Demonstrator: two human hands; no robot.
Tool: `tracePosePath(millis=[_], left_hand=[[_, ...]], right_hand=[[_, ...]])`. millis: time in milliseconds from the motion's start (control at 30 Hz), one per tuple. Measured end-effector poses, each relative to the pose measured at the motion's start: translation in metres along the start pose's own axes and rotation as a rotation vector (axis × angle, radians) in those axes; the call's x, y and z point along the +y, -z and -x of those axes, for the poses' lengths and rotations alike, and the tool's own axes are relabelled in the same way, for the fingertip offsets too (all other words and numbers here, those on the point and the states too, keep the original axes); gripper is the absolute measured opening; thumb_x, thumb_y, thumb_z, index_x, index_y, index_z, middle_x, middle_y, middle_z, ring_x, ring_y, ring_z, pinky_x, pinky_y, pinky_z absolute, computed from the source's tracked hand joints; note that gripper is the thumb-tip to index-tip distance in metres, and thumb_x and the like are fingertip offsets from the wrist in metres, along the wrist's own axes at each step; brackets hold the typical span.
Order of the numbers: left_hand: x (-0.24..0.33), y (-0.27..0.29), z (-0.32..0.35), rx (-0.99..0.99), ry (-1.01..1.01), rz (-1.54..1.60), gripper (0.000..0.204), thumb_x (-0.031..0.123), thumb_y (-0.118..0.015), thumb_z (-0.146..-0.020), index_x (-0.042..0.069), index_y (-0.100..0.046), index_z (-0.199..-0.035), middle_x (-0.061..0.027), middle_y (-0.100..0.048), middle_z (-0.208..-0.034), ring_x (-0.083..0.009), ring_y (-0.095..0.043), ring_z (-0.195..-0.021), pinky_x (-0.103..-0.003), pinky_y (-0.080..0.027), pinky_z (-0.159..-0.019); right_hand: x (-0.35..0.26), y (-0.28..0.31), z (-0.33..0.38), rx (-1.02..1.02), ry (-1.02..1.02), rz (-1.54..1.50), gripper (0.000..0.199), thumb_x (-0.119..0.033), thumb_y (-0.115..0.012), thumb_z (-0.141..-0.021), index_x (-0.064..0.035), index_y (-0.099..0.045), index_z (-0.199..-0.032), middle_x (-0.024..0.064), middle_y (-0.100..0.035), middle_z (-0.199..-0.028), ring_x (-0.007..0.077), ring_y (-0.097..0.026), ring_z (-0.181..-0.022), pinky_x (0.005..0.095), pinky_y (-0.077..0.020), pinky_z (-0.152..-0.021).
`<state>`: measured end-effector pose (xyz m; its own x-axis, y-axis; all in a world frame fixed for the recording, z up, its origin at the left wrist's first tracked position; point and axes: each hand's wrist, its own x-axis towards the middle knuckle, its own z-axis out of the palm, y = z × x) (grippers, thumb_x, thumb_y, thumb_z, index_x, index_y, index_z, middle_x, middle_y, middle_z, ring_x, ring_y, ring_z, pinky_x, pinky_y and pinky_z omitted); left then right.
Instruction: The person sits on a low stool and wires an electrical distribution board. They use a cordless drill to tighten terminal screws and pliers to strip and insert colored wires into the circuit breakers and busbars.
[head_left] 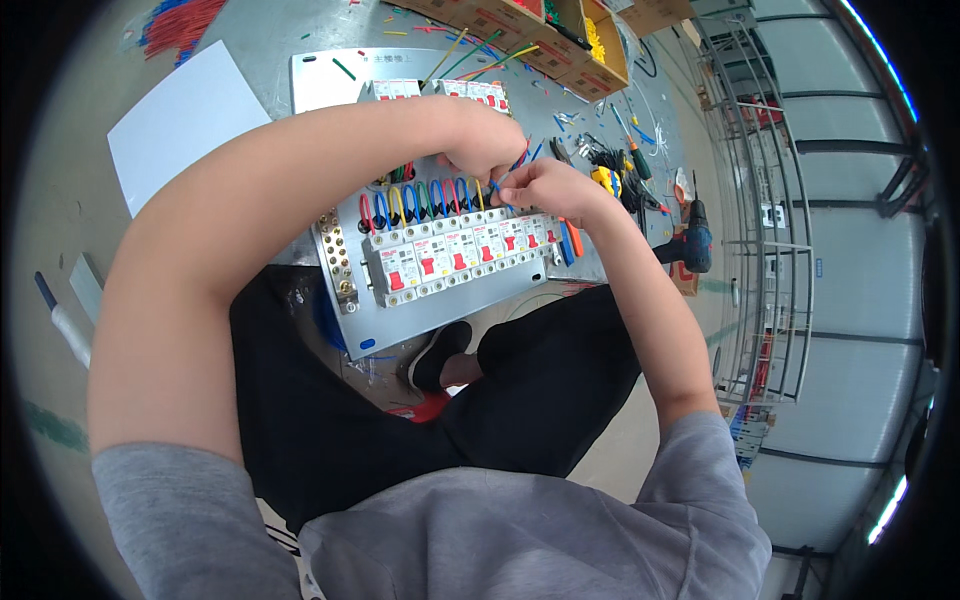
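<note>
A grey metal mounting panel point(425, 322) leans over my lap and carries a row of white circuit breakers point(460, 253) with red levers. Red, blue, yellow and green wire loops point(408, 203) rise along the breakers' far side. My right hand point(552, 190) pinches a short blue wire point(505, 195) near the right end of these loops. Just beyond it, my left hand point(484, 140) is curled with its fingers pressed together, close to red and blue wire ends; what it grips is hidden. My left forearm covers part of the upper breaker row point(480, 92).
Cardboard boxes point(590, 75) of coloured parts stand at the back. On the right lie a screwdriver point(638, 160), black cables point(610, 160) and a cordless drill point(696, 238). Wire scraps litter the table. A white sheet point(190, 125) lies left; a brass terminal bar point(338, 258) edges the panel.
</note>
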<state>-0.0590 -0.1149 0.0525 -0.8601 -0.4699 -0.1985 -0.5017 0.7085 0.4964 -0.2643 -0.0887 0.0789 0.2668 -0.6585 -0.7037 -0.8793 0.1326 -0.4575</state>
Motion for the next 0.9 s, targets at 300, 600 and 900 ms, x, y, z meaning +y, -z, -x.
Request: tracePosePath(millis=[300,600,900], left_hand=[[-0.029,-0.019,-0.006,0.185,-0.038,-0.154,0.011,0.007,-0.073,-0.092,0.003,-0.082,-0.087,-0.0131,-0.076,-0.072,-0.026,-0.075,-0.057,-0.04,-0.06,-0.057],[-0.011,-0.019,0.009,0.178,0.049,-0.086,0.009,-0.001,-0.074,-0.079,0.0,-0.08,-0.085,-0.0209,-0.076,-0.082,-0.0382,-0.077,-0.076,-0.048,-0.062,-0.063],[-0.019,-0.015,-0.004,0.135,0.065,-0.166,0.018,-0.001,-0.072,-0.079,0.003,-0.084,-0.091,-0.0189,-0.077,-0.082,-0.0368,-0.076,-0.075,-0.048,-0.06,-0.066]], right_hand=[[-0.022,0.002,-0.024,-0.022,-0.07,-0.376,0.023,-0.012,-0.071,-0.098,-0.003,-0.078,-0.119,0.0076,-0.082,-0.108,0.0183,-0.077,-0.102,0.0341,-0.0582,-0.097],[-0.02,-0.004,-0.026,-0.029,-0.095,-0.272,0.011,-0.007,-0.071,-0.104,-0.0019,-0.077,-0.111,0.0088,-0.079,-0.111,0.0192,-0.072,-0.105,0.0337,-0.0551,-0.099],[-0.006,-0.002,-0.028,-0.012,-0.046,-0.289,0.017,-0.011,-0.073,-0.104,0.0004,-0.079,-0.115,0.0074,-0.08,-0.112,0.0172,-0.07,-0.101,0.0349,-0.0548,-0.095]])
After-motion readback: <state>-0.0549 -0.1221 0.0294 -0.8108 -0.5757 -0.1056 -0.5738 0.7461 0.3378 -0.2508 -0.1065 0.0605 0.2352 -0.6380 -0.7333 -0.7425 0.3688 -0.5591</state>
